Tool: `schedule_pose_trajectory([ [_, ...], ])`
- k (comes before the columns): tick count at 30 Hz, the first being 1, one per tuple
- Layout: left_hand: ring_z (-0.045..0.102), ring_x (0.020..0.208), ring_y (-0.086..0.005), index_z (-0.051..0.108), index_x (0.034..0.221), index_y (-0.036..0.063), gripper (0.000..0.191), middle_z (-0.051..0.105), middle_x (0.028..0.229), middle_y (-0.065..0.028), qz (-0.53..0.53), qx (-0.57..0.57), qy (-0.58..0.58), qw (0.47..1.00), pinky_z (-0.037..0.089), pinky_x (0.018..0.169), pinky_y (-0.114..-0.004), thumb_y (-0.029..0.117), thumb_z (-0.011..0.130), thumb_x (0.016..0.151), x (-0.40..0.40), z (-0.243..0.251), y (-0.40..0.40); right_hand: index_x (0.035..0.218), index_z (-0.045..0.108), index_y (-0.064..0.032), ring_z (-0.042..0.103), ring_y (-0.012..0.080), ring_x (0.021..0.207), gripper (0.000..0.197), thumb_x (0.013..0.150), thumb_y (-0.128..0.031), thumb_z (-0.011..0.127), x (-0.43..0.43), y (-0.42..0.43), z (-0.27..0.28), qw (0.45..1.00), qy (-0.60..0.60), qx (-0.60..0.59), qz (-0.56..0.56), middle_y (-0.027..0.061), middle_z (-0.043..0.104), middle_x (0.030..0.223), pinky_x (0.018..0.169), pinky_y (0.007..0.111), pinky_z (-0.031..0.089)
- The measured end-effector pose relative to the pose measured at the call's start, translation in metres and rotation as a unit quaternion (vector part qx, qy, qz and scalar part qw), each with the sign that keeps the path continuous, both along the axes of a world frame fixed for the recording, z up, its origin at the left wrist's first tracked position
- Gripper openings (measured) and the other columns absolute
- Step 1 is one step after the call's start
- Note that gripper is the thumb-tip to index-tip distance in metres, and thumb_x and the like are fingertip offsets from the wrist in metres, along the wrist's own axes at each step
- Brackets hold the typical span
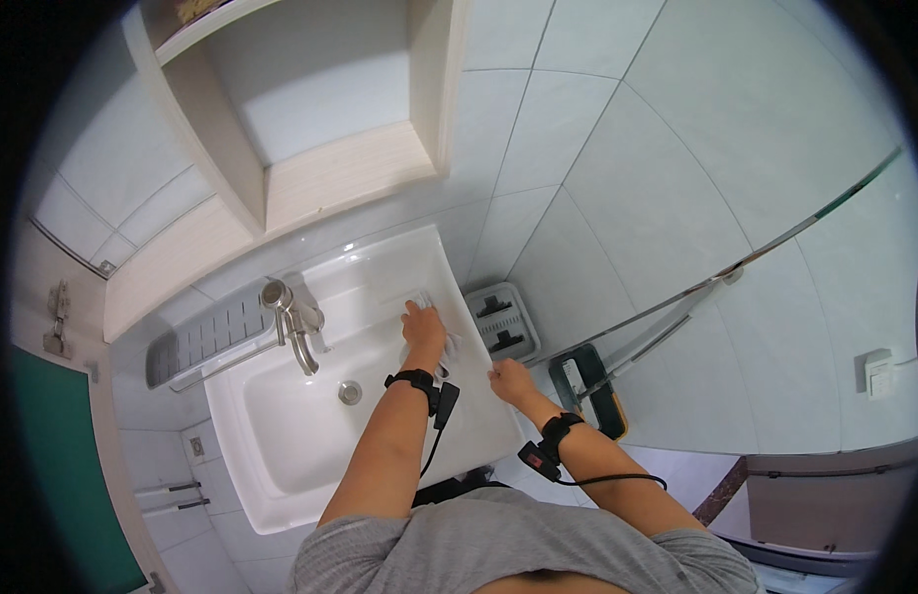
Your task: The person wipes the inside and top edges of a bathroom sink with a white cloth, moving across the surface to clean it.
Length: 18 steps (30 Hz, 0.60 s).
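A white ceramic washbasin (429, 416) with a metal drain (350, 393) lies before me. My left hand (424, 330) presses a white cloth (451, 349) onto the flat counter to the right of the bowl; part of the cloth shows past the fingers and beside the wrist. At the basin's right edge, my right hand (512, 381) is curled against the rim, its thumb side uppermost and the other fingers mostly hidden. A brushed-metal faucet (301, 338) stands behind the bowl, to the left of my left hand.
An open-shelved wooden cabinet (355, 174) hangs above the basin, its door (73, 460) swung out at left. A slotted grey rack (214, 327) sits beside the faucet. Right of the basin are a grey plastic container (529, 319) and a mop bucket (615, 416) with a mop handle (652, 338).
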<state>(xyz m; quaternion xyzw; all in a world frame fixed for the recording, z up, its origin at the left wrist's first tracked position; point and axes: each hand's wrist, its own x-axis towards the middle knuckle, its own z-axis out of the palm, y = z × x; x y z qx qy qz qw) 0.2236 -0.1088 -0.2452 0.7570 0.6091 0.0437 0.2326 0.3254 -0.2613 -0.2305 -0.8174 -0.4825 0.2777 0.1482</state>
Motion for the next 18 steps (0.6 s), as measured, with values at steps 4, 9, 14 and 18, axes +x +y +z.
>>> schedule_pose_trajectory([
  [4,0.043,0.095,-0.0339,0.059,0.092,0.0059,0.021,0.038,0.111,-0.0157,-0.005,0.032,-0.027,0.999,0.045,0.075,-0.039,0.014,0.043,0.081,-0.003,-0.001,-0.015,0.076,0.059,0.0006,0.054,0.0397,0.074,0.019,0.072,-0.017,0.053,0.004,-0.002,-0.013,0.999,-0.007,0.028,0.021,0.0233,0.056,0.074,0.067,0.045,0.044],
  [9,0.043,0.095,-0.0343,0.058,0.093,0.0053,0.02,0.039,0.109,-0.0164,-0.023,0.02,-0.014,0.999,0.045,0.073,-0.038,0.012,0.046,0.079,-0.01,0.0,-0.068,0.078,0.058,0.0009,0.054,0.0392,0.074,0.02,0.073,-0.018,0.052,0.006,0.001,-0.024,0.999,-0.022,0.042,0.019,0.0237,0.056,0.076,0.067,0.045,0.043],
  [14,0.046,0.089,-0.0339,0.059,0.089,0.007,0.02,0.04,0.102,-0.0161,-0.048,0.018,-0.012,0.999,0.047,0.068,-0.038,0.01,0.054,0.07,-0.024,0.003,-0.118,0.076,0.059,0.0011,0.055,0.0366,0.079,0.019,0.075,-0.018,0.054,0.002,0.003,-0.018,0.999,-0.023,0.018,0.032,0.0208,0.058,0.082,0.069,0.043,0.044],
  [18,0.047,0.087,-0.0325,0.06,0.084,0.0073,0.015,0.042,0.098,-0.015,-0.043,0.016,-0.024,0.999,0.047,0.066,-0.038,0.01,0.053,0.071,-0.025,0.015,-0.127,0.077,0.059,0.0009,0.055,0.0362,0.08,0.02,0.075,-0.018,0.054,0.002,0.001,-0.013,1.0,-0.004,0.006,0.01,0.0204,0.058,0.081,0.07,0.042,0.044],
])
